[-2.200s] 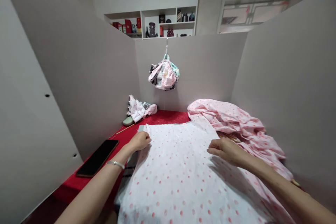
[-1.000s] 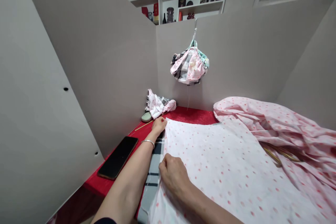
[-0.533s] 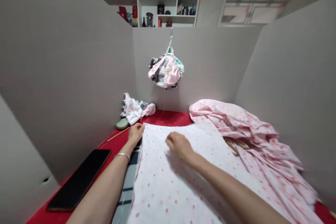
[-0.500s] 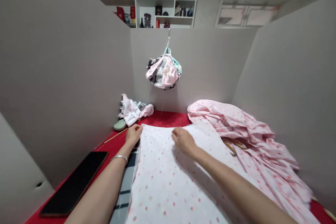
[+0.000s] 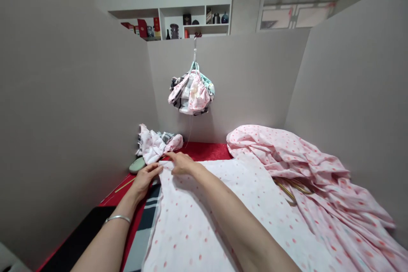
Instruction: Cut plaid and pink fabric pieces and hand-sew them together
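A white cloth with pink dots (image 5: 223, 212) lies flat over a grey checked cloth (image 5: 145, 225) on the red table (image 5: 204, 151). My left hand (image 5: 145, 177), with a silver bangle on the wrist, pinches the dotted cloth's far left corner. My right hand (image 5: 180, 162) reaches across and lies on the cloth's far edge right beside the left hand, fingers curled on the fabric.
A crumpled pink dotted cloth (image 5: 302, 170) is heaped at the right over gold scissors (image 5: 290, 187). A small fabric bundle (image 5: 156, 144) and a green oval object (image 5: 137, 164) sit at the back left. A bunch of scraps (image 5: 191, 93) hangs on the back panel. A black phone (image 5: 76, 238) lies near left.
My right hand has slid left along the cloth's far edge until it meets the left hand at the corner. The view has shifted slightly to the right.
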A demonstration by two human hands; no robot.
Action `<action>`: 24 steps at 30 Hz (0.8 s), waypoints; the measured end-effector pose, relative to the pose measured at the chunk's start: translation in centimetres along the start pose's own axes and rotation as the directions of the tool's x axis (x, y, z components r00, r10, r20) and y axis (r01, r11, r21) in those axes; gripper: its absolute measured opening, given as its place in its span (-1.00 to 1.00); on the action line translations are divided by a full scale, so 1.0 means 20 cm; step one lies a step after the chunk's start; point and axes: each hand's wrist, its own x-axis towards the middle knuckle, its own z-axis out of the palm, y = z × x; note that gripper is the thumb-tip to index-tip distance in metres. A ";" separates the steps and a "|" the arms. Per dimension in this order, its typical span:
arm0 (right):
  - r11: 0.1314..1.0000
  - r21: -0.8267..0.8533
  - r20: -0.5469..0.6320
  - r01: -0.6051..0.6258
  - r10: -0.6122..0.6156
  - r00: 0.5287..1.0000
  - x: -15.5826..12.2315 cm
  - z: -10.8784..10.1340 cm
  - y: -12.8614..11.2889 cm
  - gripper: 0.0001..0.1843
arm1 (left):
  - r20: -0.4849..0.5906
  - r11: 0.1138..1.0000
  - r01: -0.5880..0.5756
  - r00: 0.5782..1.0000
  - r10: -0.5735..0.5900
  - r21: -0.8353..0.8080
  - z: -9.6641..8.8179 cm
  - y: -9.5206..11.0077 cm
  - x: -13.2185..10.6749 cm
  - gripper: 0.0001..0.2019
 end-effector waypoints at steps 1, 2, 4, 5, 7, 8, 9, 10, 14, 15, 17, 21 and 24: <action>1.000 -0.018 0.050 0.008 -0.007 0.999 0.03 0.01 -0.01 -0.47 | 0.009 1.000 0.011 1.000 -0.011 -0.022 -0.01 0.00 0.00 -0.56; 0.999 -0.042 0.098 0.010 -0.006 0.995 0.05 0.00 -0.01 -0.56 | 0.015 0.999 0.020 1.000 -0.019 -0.040 -0.01 0.00 0.00 -0.58; 0.996 -0.089 0.181 -0.015 0.031 0.983 0.05 -0.04 0.04 -0.72 | 0.017 0.997 0.034 0.999 -0.033 -0.070 -0.01 -0.01 0.01 -0.60; 0.993 -0.113 0.213 -0.041 0.064 0.975 0.04 -0.07 0.09 -0.73 | 0.013 0.996 0.037 0.999 -0.037 -0.082 -0.01 -0.01 0.01 -0.61; 0.981 -0.161 0.254 -0.111 0.150 0.955 -0.02 -0.16 0.21 -0.72 | 0.000 0.994 0.041 0.999 -0.041 -0.099 -0.01 -0.03 0.02 -0.63; 0.970 -0.187 0.269 -0.155 0.202 0.942 -0.06 -0.21 0.27 -0.75 | -0.008 0.994 0.042 0.999 -0.043 -0.105 -0.01 -0.03 0.03 -0.64; 0.956 -0.213 0.275 -0.202 0.257 0.926 -0.11 -0.27 0.34 -0.76 | -0.016 0.993 0.045 0.999 -0.047 -0.110 -0.01 -0.04 0.03 -0.64; 0.938 -0.237 0.265 -0.253 0.313 0.912 -0.18 -0.32 0.41 -0.76 | -0.022 0.992 0.048 0.998 -0.051 -0.113 -0.01 -0.04 0.03 -0.64; 0.856 -0.287 0.191 -0.430 0.491 0.850 -0.46 -0.50 0.66 -0.71 | -0.033 0.991 0.063 0.997 -0.067 -0.116 -0.01 -0.05 0.04 -0.64; 0.841 -0.280 0.175 -0.464 0.520 0.836 -0.53 -0.54 0.71 -0.69 | -0.033 0.991 0.064 0.997 -0.068 -0.115 -0.02 -0.05 0.04 -0.65; 0.824 -0.240 0.150 -0.513 0.553 0.819 -0.64 -0.59 0.79 -0.75 | -0.030 0.992 0.066 0.997 -0.070 -0.109 -0.02 -0.05 0.03 -0.66; 0.866 -0.033 0.068 -0.499 0.500 0.863 -0.84 -0.65 0.89 -0.82 | -0.007 0.991 0.087 0.996 -0.088 -0.102 -0.02 0.00 0.00 -0.65; 0.893 0.173 -0.022 -0.415 0.425 0.905 -0.98 -0.65 0.91 -0.75 | 0.027 0.989 0.091 0.996 -0.088 -0.116 0.01 0.11 -0.06 -0.63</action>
